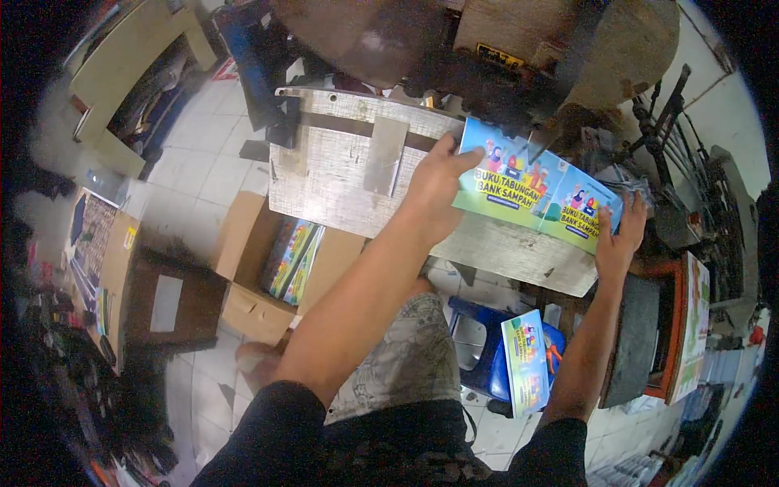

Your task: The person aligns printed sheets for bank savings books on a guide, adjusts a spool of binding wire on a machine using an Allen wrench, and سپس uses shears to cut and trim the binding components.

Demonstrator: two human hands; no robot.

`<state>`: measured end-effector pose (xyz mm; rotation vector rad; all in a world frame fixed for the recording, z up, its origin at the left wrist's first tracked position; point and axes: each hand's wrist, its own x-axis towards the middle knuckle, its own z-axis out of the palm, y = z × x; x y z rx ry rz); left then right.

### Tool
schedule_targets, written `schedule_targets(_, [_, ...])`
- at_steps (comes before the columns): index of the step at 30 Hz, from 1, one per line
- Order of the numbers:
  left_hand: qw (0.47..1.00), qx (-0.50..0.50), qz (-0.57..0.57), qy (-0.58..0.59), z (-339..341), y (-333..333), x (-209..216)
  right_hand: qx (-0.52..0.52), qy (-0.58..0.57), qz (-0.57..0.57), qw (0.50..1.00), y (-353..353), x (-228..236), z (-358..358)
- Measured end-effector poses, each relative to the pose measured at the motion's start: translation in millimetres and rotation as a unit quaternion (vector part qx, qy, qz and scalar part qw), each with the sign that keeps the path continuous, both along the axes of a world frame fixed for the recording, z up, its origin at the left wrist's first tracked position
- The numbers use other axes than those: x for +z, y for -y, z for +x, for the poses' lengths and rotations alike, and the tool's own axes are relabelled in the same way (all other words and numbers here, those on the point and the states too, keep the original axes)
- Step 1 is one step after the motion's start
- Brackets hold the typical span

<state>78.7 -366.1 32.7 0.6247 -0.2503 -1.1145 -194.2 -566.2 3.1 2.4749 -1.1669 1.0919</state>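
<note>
A glossy blue-and-green printed sheet (519, 213) with two matching cartoon panels side by side lies over the right part of a worn whitish board (329, 174). My left hand (438, 183) grips its left edge, thumb on top and fingers partly hidden. At the opposite edge, my right hand (621, 235) holds the sheet's right side, with the thumb on its face. Whether it is one sheet or a thin stack, I cannot tell. Clear-looking strips of tape (385, 154) and a dark band cross the board left of the sheet.
Below the board stands a blue plastic stool (479, 333) bearing more printed sheets (527, 365) and an orange-handled tool (553, 357). An open cardboard box (243, 235) with printed booklets (296, 260) sits at left. An orange-framed cabinet (673, 325) and dark metal stands (665, 122) are at right.
</note>
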Motion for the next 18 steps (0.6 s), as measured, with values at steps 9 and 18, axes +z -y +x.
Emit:
schedule_targets(9, [0.828,0.210,0.186,0.485,62.7,-27.0,-9.9,-0.025,-0.065,-0.026,0.997,-35.2,7.4,28.8])
schedule_targets(18, [0.711,0.288,0.271,0.581,100.9,-56.5,-9.7,0.059,-0.043,-0.017,0.997,-49.3,19.4,69.2])
